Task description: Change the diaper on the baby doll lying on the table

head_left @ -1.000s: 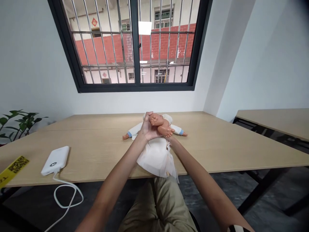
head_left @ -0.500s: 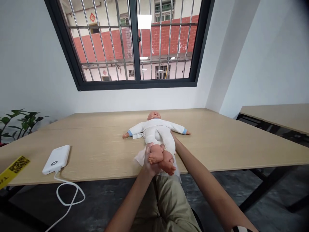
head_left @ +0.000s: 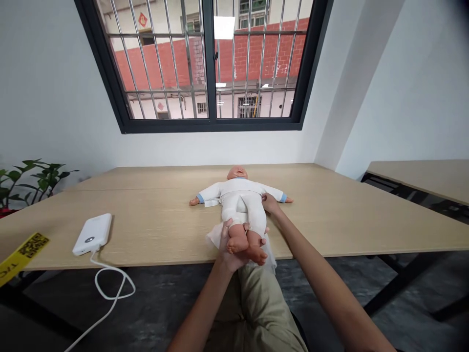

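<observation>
A baby doll (head_left: 240,200) in a white suit lies on its back on the wooden table (head_left: 154,220), head toward the window, arms spread. Its bare feet (head_left: 244,244) reach the table's near edge. My left hand (head_left: 230,252) is closed under and around the doll's feet and ankles. My right hand (head_left: 270,204) rests beside the doll's hip, touching its white clothing; the fingers are mostly hidden. A white cloth or diaper (head_left: 216,238) lies under the doll's legs.
A white power bank (head_left: 92,234) with a looping white cable (head_left: 110,288) sits at the table's left. A yellow tag (head_left: 22,254) lies at the far left edge. A green plant (head_left: 32,178) stands left. A second table (head_left: 421,178) is at right.
The doll's legs, held raised over its body a second ago, have come down toward the table's near edge. My right hand has moved up beside the doll's hip.
</observation>
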`<state>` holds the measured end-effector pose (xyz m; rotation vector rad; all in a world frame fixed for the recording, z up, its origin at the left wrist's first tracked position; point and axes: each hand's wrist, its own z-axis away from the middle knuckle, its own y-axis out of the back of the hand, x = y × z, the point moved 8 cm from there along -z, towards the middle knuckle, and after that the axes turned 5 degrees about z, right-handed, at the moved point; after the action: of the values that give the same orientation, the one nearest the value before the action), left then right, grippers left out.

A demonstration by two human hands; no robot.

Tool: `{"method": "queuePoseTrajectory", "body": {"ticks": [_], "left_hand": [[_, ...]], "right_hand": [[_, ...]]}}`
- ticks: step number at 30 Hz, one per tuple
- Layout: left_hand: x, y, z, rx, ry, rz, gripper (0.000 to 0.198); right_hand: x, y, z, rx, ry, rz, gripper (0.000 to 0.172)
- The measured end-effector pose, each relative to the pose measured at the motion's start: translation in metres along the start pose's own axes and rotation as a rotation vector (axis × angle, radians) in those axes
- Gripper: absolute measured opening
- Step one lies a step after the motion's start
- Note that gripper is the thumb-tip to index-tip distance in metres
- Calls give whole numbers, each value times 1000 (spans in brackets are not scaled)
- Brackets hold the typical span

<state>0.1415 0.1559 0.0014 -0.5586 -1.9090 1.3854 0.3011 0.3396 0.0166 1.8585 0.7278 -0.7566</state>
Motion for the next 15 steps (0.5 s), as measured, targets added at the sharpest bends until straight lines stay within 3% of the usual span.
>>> {"method": "queuePoseTrajectory", "body": {"ticks": [5, 8, 11, 15], "left_hand": [[3, 1, 0, 18, -34, 40, 45], [3, 1, 1, 27, -34, 46, 42], [3, 3, 1, 53, -26, 48, 41], [3, 5, 1, 65, -19, 44, 40]], "right_hand": [[16, 12, 10, -58, -78, -124, 7], [30, 13, 15, -114, -246, -365, 22], [39, 17, 16, -58, -390, -559, 15], [47, 23, 13, 19, -461, -599, 11]]}}
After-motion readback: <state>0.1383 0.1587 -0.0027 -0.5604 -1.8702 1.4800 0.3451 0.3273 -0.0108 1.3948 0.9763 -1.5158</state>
